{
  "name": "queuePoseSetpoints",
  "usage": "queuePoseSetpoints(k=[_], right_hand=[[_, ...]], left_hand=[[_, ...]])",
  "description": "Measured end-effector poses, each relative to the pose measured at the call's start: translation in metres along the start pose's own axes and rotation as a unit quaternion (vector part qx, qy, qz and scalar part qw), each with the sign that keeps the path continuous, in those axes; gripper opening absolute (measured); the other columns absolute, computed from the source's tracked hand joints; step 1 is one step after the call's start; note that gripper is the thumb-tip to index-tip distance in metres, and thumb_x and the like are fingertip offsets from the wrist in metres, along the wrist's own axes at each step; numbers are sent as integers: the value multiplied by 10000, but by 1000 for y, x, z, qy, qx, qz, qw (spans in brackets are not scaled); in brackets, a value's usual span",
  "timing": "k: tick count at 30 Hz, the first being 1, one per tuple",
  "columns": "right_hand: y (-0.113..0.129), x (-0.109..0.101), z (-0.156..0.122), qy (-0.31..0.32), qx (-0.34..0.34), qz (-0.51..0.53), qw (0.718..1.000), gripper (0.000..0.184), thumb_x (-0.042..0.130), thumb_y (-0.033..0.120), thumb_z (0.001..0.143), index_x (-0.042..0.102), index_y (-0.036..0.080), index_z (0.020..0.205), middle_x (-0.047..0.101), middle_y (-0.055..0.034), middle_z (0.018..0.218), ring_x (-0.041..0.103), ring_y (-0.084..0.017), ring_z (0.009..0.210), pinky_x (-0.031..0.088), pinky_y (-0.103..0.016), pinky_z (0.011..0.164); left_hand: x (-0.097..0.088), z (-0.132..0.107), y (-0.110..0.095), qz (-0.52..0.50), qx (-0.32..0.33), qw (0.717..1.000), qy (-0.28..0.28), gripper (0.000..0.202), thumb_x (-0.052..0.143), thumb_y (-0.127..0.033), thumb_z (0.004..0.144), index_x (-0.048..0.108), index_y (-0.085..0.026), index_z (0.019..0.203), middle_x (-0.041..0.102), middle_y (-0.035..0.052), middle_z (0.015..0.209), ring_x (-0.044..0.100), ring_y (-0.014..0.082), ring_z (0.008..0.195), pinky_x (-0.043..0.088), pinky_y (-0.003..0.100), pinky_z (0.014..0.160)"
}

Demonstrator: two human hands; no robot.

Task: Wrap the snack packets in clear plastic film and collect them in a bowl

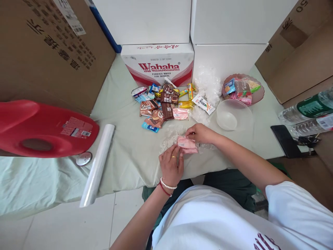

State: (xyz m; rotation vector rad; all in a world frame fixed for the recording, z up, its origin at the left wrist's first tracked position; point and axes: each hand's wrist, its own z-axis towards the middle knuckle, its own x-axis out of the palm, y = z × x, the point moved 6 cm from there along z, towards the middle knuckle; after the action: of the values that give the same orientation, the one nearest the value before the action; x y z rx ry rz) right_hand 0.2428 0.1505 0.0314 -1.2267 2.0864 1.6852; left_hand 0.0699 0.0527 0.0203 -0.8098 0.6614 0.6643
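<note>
Two pink snack packets [187, 144] lie together near the table's front edge, on a crumpled sheet of clear plastic film [170, 136]. My left hand [172, 163] holds them at their left end, thumb on the near side and fingertips on the far side. Bent over their far edge, my right hand [199, 133] pinches what looks like the film; its fingertips are partly hidden. Beyond my hands is a pile of wrapped snacks with brown cocoa packets [168, 110], another pink packet [181, 114] and a white packet [203, 104].
A clear plastic bowl [244, 116] stands at right, before a pink bowl [261, 99] of snacks. Crumpled clear plastic [208, 81] lies behind. A film roll [97, 166] and red jug [49, 130] are left. A Wahaha carton [158, 64] stands behind; bottles [312, 104] and phone [284, 140] right.
</note>
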Motion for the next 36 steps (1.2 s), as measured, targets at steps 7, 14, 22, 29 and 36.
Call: queuePoseSetpoints(k=[7, 14, 22, 29, 36], right_hand=[[7, 9, 2, 50, -50, -39, 997, 247, 581, 91, 891, 807, 170, 954, 748, -4, 820, 584, -129, 710, 378, -234, 696], [17, 9, -3, 35, -111, -116, 986, 234, 545, 107, 953, 762, 180, 997, 737, -45, 903, 583, -177, 857, 375, -268, 830], [25, 14, -11, 66, -92, -29, 993, 208, 516, 178, 987, 720, 179, 1027, 718, -12, 882, 587, -153, 790, 396, -230, 740], [11, 18, -11, 71, -64, -11, 995, 227, 523, 266, 1004, 724, 162, 1021, 693, -11, 833, 572, -152, 759, 399, -227, 705], [-5, 1, 14, -87, 24, -239, 967, 656, 762, 438, 887, 571, 120, 1428, 667, -189, 1266, 537, -321, 1199, 420, -365, 979]], left_hand=[[-3, -2, -16, 31, 67, 997, -38, 330, 636, -154, 919, 695, -217, 1237, 785, 88, 1174, 648, 267, 1121, 373, 416, 953], [-8, -6, -5, 22, 5, 999, -33, 201, 626, -162, 923, 733, -216, 1084, 770, 91, 1122, 608, 271, 1123, 386, 414, 977], [-13, -14, -4, 24, 25, 998, -50, 292, 610, -166, 930, 711, -226, 1198, 771, 100, 1140, 645, 272, 1110, 401, 420, 963], [-4, -12, -15, 1, 74, 997, 8, 443, 590, -110, 926, 675, -268, 1331, 779, 65, 1240, 682, 253, 1171, 332, 426, 970], [2, -9, -18, 34, 68, 997, 20, 308, 612, -124, 924, 714, -246, 1188, 761, 79, 1288, 676, 269, 1210, 320, 436, 987]])
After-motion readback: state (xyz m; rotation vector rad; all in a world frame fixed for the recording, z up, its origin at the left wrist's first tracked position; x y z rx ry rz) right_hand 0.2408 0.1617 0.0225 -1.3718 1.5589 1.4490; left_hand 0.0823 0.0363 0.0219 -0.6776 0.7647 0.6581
